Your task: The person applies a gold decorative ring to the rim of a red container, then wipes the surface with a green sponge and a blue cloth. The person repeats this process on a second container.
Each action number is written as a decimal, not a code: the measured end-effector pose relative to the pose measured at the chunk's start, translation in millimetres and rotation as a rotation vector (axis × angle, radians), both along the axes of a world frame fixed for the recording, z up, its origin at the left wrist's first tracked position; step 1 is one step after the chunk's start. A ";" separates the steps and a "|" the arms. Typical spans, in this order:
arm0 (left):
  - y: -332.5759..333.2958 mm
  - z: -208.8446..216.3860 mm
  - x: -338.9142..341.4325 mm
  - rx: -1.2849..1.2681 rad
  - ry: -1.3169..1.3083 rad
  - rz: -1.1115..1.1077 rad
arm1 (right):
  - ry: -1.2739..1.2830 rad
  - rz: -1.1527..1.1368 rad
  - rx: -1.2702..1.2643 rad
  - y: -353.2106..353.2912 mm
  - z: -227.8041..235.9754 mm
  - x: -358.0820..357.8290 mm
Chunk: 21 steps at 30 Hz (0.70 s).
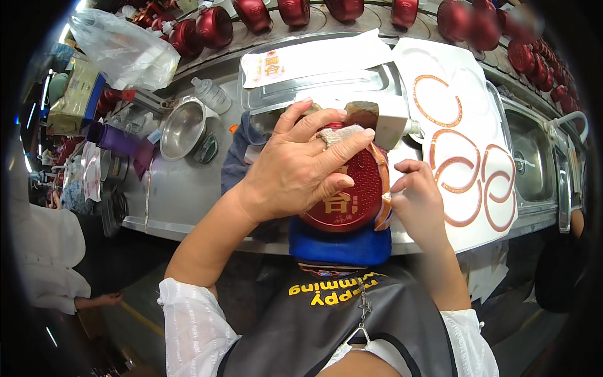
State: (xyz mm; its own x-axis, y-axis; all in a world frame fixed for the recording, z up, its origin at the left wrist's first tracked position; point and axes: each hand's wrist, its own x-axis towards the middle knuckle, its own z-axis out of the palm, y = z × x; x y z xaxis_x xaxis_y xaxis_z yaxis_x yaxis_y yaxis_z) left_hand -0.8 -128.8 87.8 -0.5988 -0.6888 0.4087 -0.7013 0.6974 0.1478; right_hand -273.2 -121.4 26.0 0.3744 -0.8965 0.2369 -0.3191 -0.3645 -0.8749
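Note:
A round, flattened red vessel (363, 191) with a dotted surface and gold lettering rests in front of me, against a blue pad (339, 242). My left hand (282, 163) lies over its upper left part, pressing a bunched beige cloth (339, 136) near the top with the fingers. Along the vessel's right edge runs a curved orange-brown decal strip (383, 173), its lower end lifting away slightly. My right hand (419, 198) is beside that edge, with thumb and fingertip pinching at the strip. Part of the vessel is hidden under my left hand.
On the right, a white sheet (452, 88) carries several ring-shaped decals (438, 100). A steel bowl (182, 131) and a clear bottle (212, 94) stand left. Behind are a metal tray (314, 94) and a conveyor with several red vessels (213, 28). A sink (527, 147) is far right.

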 end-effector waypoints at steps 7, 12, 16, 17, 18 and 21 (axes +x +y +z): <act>1.4 7.9 -12.5 -0.018 -0.021 -0.008 | -0.243 0.085 0.357 15.4 20.1 -5.8; 1.8 9.9 -14.6 -0.016 -0.048 -0.016 | -0.410 0.174 0.547 15.4 19.3 -14.0; 2.4 9.7 -25.6 -0.025 -0.043 -0.058 | -0.314 0.206 0.521 20.7 6.8 -12.9; 4.1 9.3 -30.4 -0.014 -0.042 -0.089 | -0.271 0.220 0.473 22.6 5.1 -13.6; 6.7 9.1 -35.0 -0.009 -0.032 -0.115 | -0.229 0.233 0.425 24.3 4.3 -14.8; 16.9 10.8 -40.2 0.090 -0.017 -0.249 | -0.153 0.260 0.298 27.2 5.3 -19.9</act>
State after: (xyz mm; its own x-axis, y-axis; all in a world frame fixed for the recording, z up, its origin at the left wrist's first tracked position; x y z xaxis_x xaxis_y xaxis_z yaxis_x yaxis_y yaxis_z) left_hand -41.0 -111.9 98.5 -0.7608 -0.5523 0.3409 -0.5123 0.8335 0.2069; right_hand -293.1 -94.2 31.3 0.5780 -0.8144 0.0519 -0.1085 -0.1397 -0.9842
